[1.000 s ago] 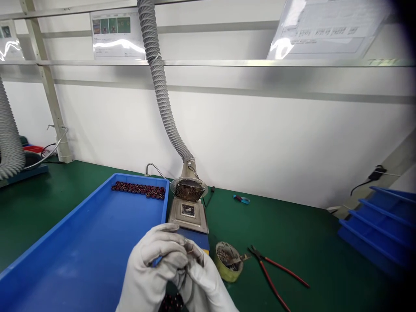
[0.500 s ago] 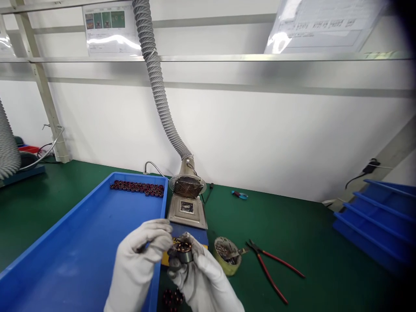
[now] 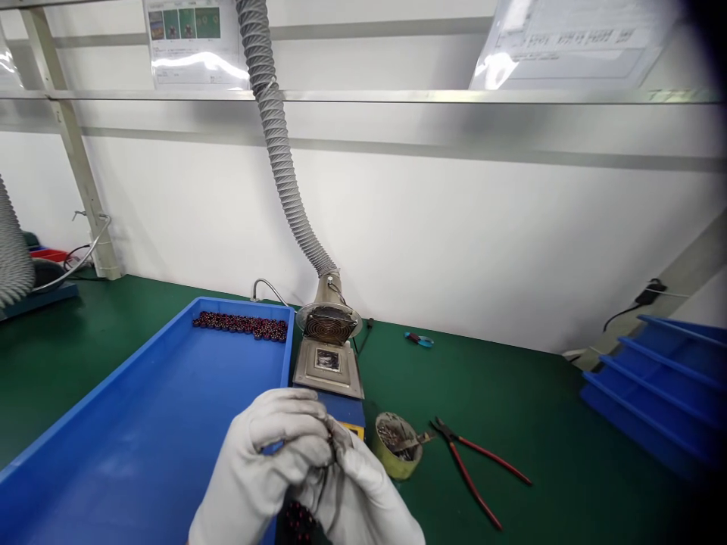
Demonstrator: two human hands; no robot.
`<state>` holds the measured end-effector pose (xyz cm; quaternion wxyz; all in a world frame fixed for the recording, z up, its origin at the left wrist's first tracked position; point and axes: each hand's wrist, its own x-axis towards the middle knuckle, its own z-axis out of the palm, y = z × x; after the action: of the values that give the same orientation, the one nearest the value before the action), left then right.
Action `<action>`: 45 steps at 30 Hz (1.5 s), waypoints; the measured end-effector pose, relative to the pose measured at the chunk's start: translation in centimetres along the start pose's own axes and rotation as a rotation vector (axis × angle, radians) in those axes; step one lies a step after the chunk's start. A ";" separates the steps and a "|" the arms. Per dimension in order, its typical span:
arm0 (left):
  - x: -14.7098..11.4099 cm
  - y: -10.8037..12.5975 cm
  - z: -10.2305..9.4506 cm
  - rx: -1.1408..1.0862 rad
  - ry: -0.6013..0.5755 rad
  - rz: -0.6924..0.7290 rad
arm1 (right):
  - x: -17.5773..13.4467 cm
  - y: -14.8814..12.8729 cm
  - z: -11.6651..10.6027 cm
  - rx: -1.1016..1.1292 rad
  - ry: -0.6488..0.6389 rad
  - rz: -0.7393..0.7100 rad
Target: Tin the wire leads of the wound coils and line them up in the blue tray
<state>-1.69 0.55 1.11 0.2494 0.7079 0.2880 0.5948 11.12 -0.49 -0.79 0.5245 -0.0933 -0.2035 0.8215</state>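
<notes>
Both of my hands wear white gloves and meet in front of the metal-topped heating unit (image 3: 326, 386). My right hand (image 3: 366, 488) is closed around a small copper-wound motor stator, now almost fully covered by the gloves. Over it comes my left hand (image 3: 273, 454), thumb and fingers pinched together at the part; what they grip is hidden. Just below the hands, several dark red-and-copper wound parts (image 3: 301, 522) lie on the bench, partly covered. A row of similar wound parts (image 3: 241, 325) sits at the far end of the blue tray (image 3: 153, 431).
Right of my hands stands a yellow-green pot (image 3: 398, 465) of small metal bits. Red-handled pliers (image 3: 477, 484) lie open beyond it, and small blue cutters (image 3: 419, 340) farther back. Blue trays (image 3: 647, 401) stack at right. A grey hose (image 3: 281, 151) drops to the heating unit.
My left hand has moved right and closed in over the stator, covering it. My right hand has stayed nearly in place. The view has shifted slightly.
</notes>
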 end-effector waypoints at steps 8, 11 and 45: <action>0.3 1.0 -0.7 -0.155 0.214 -0.269 | -0.1 -0.5 0.0 -0.053 -0.036 -0.001; 0.6 1.6 -0.4 -0.093 -0.004 -0.325 | 0.4 -1.1 -1.0 -0.116 -0.026 0.055; -0.4 1.4 0.4 -0.238 0.050 -0.144 | 1.9 -2.4 -3.2 -0.460 0.100 -0.085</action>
<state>-1.14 -0.72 1.75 0.3662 0.6358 0.2716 0.6228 13.46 2.91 -2.55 0.5328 -0.2425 -0.3628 0.7250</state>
